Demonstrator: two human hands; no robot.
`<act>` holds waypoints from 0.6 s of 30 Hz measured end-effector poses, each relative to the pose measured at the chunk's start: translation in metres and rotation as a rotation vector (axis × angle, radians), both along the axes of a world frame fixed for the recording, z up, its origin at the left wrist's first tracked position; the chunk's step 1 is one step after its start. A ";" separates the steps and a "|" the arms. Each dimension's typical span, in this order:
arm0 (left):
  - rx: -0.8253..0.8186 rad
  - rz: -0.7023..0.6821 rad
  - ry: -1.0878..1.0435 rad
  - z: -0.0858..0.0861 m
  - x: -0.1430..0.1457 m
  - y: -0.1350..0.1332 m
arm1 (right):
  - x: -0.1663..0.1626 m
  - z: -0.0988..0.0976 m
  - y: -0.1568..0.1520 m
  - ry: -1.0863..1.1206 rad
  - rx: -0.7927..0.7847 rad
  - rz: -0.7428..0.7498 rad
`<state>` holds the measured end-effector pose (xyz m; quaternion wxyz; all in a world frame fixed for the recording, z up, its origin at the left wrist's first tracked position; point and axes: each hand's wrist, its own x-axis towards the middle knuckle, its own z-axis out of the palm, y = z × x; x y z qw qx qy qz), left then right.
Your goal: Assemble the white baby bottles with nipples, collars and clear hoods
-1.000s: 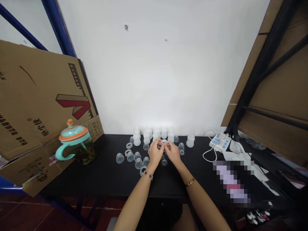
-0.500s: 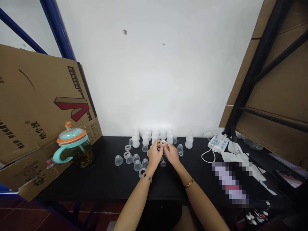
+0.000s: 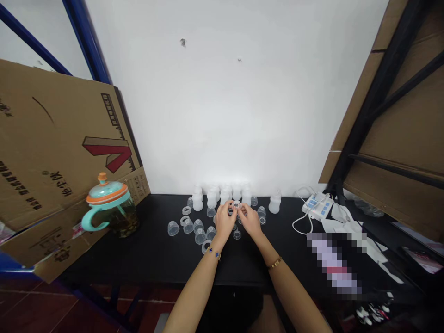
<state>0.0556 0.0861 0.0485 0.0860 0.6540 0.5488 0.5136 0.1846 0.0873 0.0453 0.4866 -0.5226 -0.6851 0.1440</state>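
Observation:
Between my two hands, raised over the black table, is a translucent bottle collar ring (image 3: 237, 204). My left hand (image 3: 225, 219) pinches its left side, and my right hand (image 3: 249, 219) grips its right side with thumb and fingers. Whether a nipple sits inside the ring is too small to tell. Just behind stand several white baby bottles (image 3: 197, 200) in a group. Left of my hands lie clear dome caps (image 3: 200, 236) and loose collar rings (image 3: 186, 211). A clear nipple (image 3: 237, 234) lies on the table below my hands, and others are partly hidden by my fingers.
One capped bottle (image 3: 275, 201) stands apart on the right. Beyond it are a white power strip (image 3: 317, 206) with a looped cable and crumpled white paper (image 3: 347, 226). A teal-lidded jug (image 3: 113, 208) stands at left before a cardboard box (image 3: 62, 152). A white wall rises behind.
The whole view has shifted slightly, with the scene a little further right. Both hands stay on the collar ring, their grip nearly the same.

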 end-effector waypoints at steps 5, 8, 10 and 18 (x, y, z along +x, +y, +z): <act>0.002 0.004 0.004 0.000 0.000 -0.001 | -0.001 -0.002 0.001 -0.034 0.005 -0.017; 0.010 0.003 0.000 0.001 0.000 -0.001 | 0.000 -0.003 0.001 -0.041 0.016 -0.015; 0.024 -0.004 -0.003 0.001 0.000 -0.001 | 0.000 -0.003 0.001 -0.048 0.024 -0.015; 0.011 -0.011 -0.025 0.002 -0.001 -0.001 | -0.001 -0.002 0.000 -0.106 0.037 -0.051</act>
